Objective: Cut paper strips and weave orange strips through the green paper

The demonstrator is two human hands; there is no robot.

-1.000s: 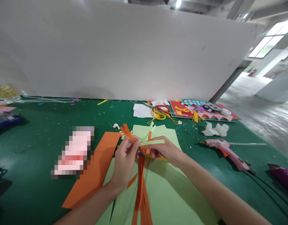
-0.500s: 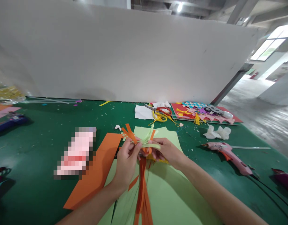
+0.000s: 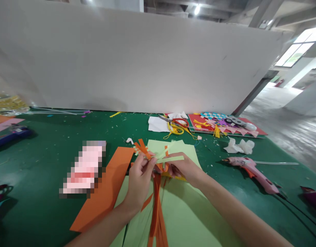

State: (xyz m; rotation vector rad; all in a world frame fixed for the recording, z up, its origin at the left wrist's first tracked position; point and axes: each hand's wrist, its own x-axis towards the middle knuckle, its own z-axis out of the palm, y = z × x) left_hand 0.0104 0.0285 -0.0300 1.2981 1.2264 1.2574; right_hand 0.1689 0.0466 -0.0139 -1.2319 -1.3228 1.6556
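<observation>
Woven orange and pale green paper strips (image 3: 170, 159) are between my two hands at the middle of the view. My left hand (image 3: 141, 173) pinches them between thumb and fingers from the left. From the right, my right hand (image 3: 185, 166) has its fingers curled at the strips, the fingertips partly hidden behind them. Loose ends fan out above the fingers. Below my hands, long orange paper strips (image 3: 156, 212) lie over pale green paper sheets (image 3: 194, 212). An orange paper sheet (image 3: 106, 188) lies beside my left forearm.
A pink glue gun (image 3: 253, 171) with a clear stick lies on the green table (image 3: 96, 127) at right, near crumpled tissue (image 3: 239, 145). Scissors (image 3: 180, 121) and a red board (image 3: 258, 128) with paper scraps are further back. A white panel (image 3: 147, 61) stands behind.
A pale green strip that curved by my right fingers now lies straighter, pointing right over that hand. Both hands stay in nearly the same place.
</observation>
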